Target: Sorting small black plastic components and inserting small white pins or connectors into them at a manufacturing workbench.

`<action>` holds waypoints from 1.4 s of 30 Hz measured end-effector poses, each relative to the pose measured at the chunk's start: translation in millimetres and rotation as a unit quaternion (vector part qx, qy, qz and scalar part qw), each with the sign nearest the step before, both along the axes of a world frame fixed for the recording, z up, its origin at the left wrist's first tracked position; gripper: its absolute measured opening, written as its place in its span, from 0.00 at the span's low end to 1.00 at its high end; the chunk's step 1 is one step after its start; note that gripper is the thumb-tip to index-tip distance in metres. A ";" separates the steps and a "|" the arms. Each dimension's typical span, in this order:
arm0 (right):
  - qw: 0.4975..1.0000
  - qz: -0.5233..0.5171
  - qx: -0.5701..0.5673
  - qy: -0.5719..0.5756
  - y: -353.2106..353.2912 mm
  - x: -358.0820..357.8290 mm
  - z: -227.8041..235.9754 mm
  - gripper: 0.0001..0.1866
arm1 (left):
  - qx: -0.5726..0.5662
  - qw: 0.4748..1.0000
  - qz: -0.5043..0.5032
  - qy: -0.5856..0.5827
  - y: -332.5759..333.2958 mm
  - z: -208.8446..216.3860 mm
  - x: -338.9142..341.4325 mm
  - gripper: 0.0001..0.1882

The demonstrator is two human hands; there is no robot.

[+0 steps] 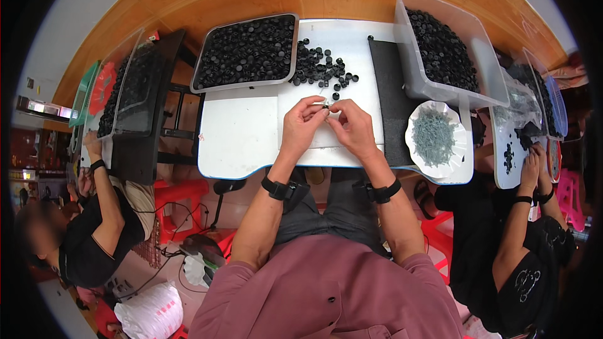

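Observation:
Over the white table [239,127], my left hand [300,127] and my right hand [353,128] meet fingertip to fingertip. Between them sits a small round black cap [326,107], pinched from both sides. A thin pale sliver shows by the left fingertips, too small to name. Just beyond my fingers lies a loose heap of the same black caps [328,70]. To the right of my right hand, a white scalloped dish [411,130] holds many thin grey-green strips [433,137].
A metal tray [245,86] full of black caps stands at the back left. At the back right is a clear plastic bin [493,81] with more caps. A black mat [396,113] runs between bin and dish. People work at tables on both sides; red stools [179,198] stand below.

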State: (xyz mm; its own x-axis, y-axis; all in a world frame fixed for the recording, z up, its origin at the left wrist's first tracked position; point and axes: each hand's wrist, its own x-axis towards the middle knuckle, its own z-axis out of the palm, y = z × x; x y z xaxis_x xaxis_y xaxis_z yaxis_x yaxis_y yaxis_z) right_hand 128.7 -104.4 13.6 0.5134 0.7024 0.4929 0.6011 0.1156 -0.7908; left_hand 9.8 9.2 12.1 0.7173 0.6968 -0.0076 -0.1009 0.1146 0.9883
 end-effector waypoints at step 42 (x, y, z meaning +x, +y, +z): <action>0.968 -0.160 0.092 0.172 0.2 8.6 -14.4 0.10 | 0.436 0.868 -0.017 0.237 23.0 15.3 49.9 0.16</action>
